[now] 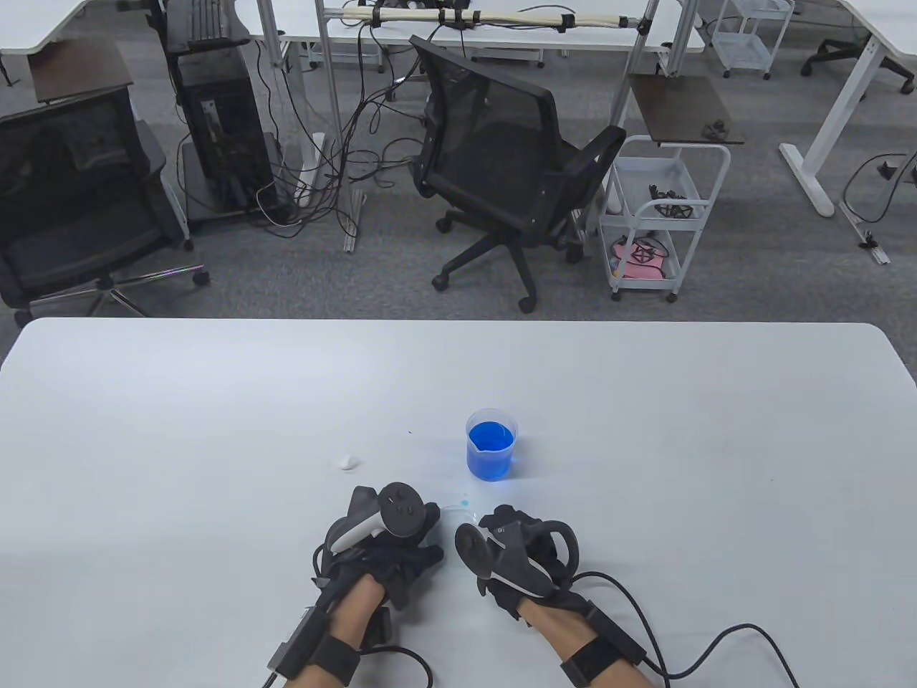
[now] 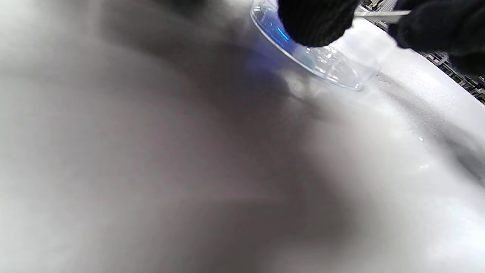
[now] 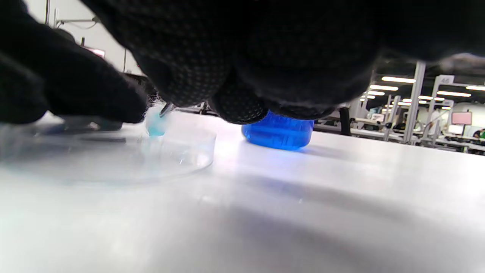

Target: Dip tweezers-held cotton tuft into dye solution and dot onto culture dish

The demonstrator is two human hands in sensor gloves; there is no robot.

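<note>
A clear culture dish [image 1: 458,510] lies between my hands, mostly hidden in the table view; it shows better in the right wrist view [image 3: 113,159] and the left wrist view [image 2: 329,66]. My right hand [image 1: 505,522] pinches metal tweezers [image 2: 379,14] whose tip [image 3: 165,110] holds a blue-stained cotton tuft [image 3: 156,124] down against the dish. My left hand [image 1: 428,527] holds the dish, one fingertip [image 2: 314,19] on its rim. The beaker of blue dye [image 1: 491,444] stands just beyond the hands and also shows in the right wrist view [image 3: 278,134].
A spare white cotton tuft [image 1: 349,462] lies on the white table [image 1: 680,444] to the left of the beaker. Glove cables [image 1: 716,645] trail off the front right edge. An office chair [image 1: 516,165] and a cart [image 1: 663,215] stand beyond the table.
</note>
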